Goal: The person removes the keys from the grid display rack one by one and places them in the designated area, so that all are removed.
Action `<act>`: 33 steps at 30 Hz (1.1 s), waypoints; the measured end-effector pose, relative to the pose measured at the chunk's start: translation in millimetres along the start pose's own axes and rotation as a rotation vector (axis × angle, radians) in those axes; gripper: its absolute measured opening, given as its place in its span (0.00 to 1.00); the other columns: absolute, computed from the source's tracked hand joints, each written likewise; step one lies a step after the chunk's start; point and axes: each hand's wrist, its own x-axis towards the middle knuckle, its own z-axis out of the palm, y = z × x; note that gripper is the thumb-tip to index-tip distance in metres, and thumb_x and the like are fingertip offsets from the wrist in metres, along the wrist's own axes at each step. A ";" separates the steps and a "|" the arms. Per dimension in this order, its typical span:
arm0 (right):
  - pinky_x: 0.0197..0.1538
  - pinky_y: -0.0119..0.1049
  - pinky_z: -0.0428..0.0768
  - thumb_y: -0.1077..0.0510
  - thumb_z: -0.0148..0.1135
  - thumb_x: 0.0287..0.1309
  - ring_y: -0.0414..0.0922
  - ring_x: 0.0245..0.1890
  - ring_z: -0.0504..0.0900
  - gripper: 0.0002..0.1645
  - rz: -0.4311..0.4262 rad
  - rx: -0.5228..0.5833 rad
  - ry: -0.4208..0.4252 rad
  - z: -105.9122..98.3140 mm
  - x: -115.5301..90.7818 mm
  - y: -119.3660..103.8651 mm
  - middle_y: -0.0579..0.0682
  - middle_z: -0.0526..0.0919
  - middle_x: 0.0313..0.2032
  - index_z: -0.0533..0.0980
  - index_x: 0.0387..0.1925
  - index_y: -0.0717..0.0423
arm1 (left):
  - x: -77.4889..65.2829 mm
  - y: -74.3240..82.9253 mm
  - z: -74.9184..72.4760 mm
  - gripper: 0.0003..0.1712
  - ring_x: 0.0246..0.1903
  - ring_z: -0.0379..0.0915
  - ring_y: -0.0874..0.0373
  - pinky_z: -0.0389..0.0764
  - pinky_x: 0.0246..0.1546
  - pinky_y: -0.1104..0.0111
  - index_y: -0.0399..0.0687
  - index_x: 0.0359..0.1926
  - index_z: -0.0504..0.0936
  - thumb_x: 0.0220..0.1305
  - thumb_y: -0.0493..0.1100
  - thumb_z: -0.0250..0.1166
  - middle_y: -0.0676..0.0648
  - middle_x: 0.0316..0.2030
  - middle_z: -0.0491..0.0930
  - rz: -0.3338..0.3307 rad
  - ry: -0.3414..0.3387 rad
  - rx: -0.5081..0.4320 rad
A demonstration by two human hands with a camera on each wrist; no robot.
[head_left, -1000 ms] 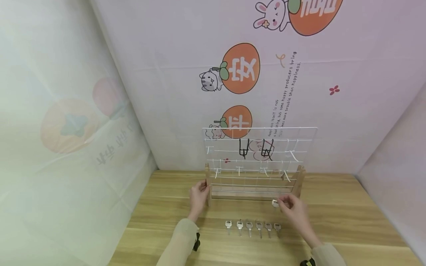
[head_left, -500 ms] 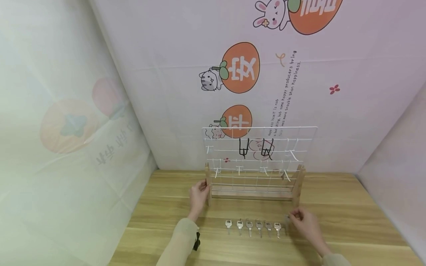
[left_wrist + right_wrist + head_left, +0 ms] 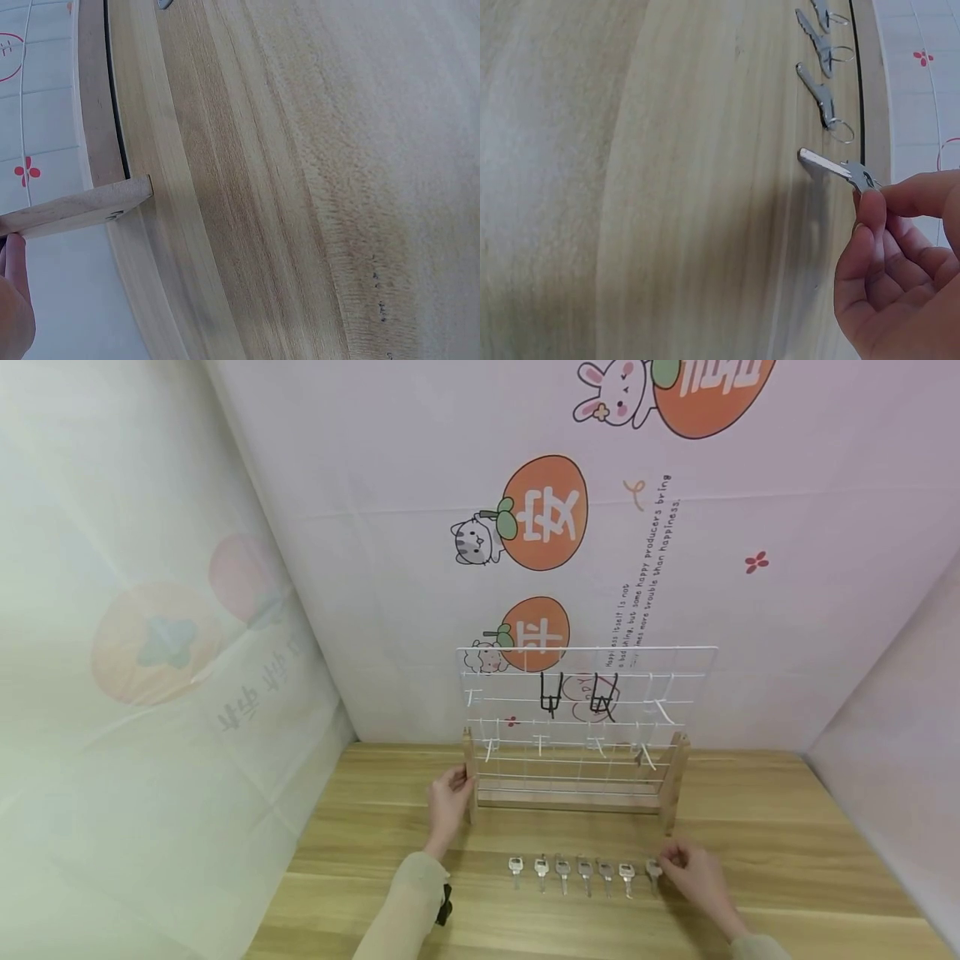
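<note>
My right hand pinches a silver key by its head between thumb and fingers. The key's blade points out over the table, and its tip is right at the wood in the right wrist view. It sits at the right end of a row of several similar keys, some showing thin wire rings in that wrist view. My left hand grips the left wooden post of a white wire grid rack; in the left wrist view its fingers press against the post's underside.
Black hooks and white hooks hang on the grid. On one lower right hook, a small dark piece shows. The right wooden post stands close behind my right hand. Printed cloth surrounds the wooden table.
My right hand has carried the key from in front of the rack to the right and nearer, down to the row's right end. The left hand stays at the post.
</note>
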 end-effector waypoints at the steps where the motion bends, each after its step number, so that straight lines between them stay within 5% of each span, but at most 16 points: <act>1: 0.26 0.23 0.72 0.64 0.67 0.52 0.29 0.23 0.70 0.04 0.006 -0.002 -0.007 0.4 0.2 1.3 0.48 0.84 0.27 0.80 0.32 0.60 | 0.0 0.2 0.0 0.14 0.45 0.85 0.38 0.90 0.46 0.62 0.27 0.47 0.82 0.60 0.28 0.67 0.30 0.44 0.85 0.000 0.001 0.001; 16: 0.25 0.24 0.71 0.63 0.64 0.54 0.33 0.21 0.73 0.03 0.063 -0.024 -0.123 6.6 7.6 11.7 0.46 0.82 0.24 0.79 0.32 0.58 | 0.1 -1.6 0.5 0.14 0.45 0.85 0.38 0.90 0.46 0.62 0.26 0.47 0.82 0.60 0.27 0.67 0.30 0.44 0.85 0.012 0.002 0.002; 33: 0.26 0.24 0.75 0.63 0.66 0.54 0.33 0.24 0.75 0.03 0.016 -0.033 -0.148 5.3 8.0 3.8 0.46 0.83 0.28 0.79 0.32 0.56 | 0.8 -4.2 1.3 0.13 0.45 0.85 0.38 0.90 0.46 0.61 0.26 0.47 0.82 0.60 0.28 0.67 0.29 0.43 0.85 0.022 0.004 0.011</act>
